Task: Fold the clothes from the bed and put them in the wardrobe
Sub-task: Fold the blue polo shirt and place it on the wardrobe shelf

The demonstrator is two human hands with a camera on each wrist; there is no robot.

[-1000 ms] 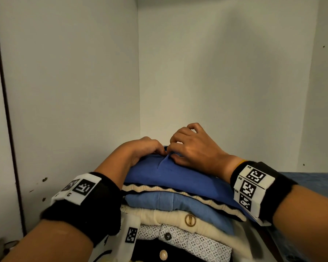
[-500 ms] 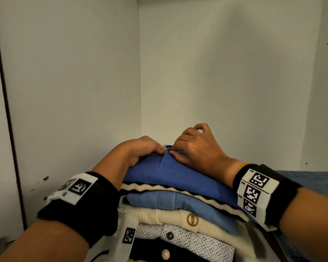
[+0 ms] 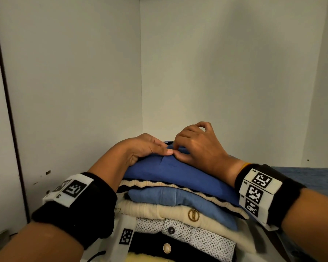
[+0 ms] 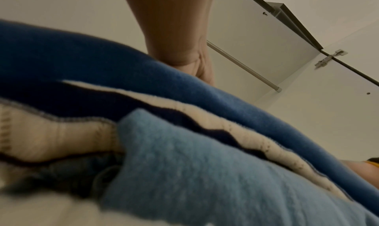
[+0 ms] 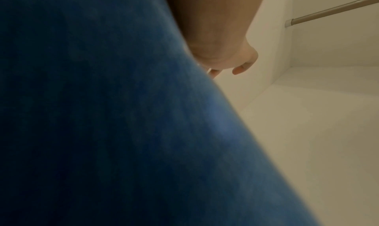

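Note:
A folded royal blue garment (image 3: pixel 178 173) tops a stack of folded clothes inside the white wardrobe (image 3: pixel 74 91). My left hand (image 3: pixel 148 146) lies on its far left part, fingers curling over the back edge and thumb on top. My right hand (image 3: pixel 195 144) sits beside it with curled fingers, thumb and forefinger pinching a small raised fold of the blue cloth. The left wrist view shows the blue garment (image 4: pixel 102 54) under my left hand (image 4: pixel 184 51), whose fingers are hidden. In the right wrist view the blue garment (image 5: pixel 102 116) fills the frame below my right hand (image 5: pixel 225 54).
Under the blue garment lie a cream-trimmed knit (image 3: pixel 159 184), a light blue fleece (image 3: pixel 169 195), a cream cardigan (image 3: pixel 159 210), a patterned shirt (image 3: pixel 197 235) and a black garment (image 3: pixel 155 244). Wardrobe walls stand close on the left and behind. A blue-covered shelf surface (image 3: pixel 301 174) extends right. A hanging rail (image 4: pixel 242 65) runs overhead.
Both hands stayed on top of the blue garment. The right hand's fingers lifted and curled a little more, and the two thumbs drew together at the raised fold.

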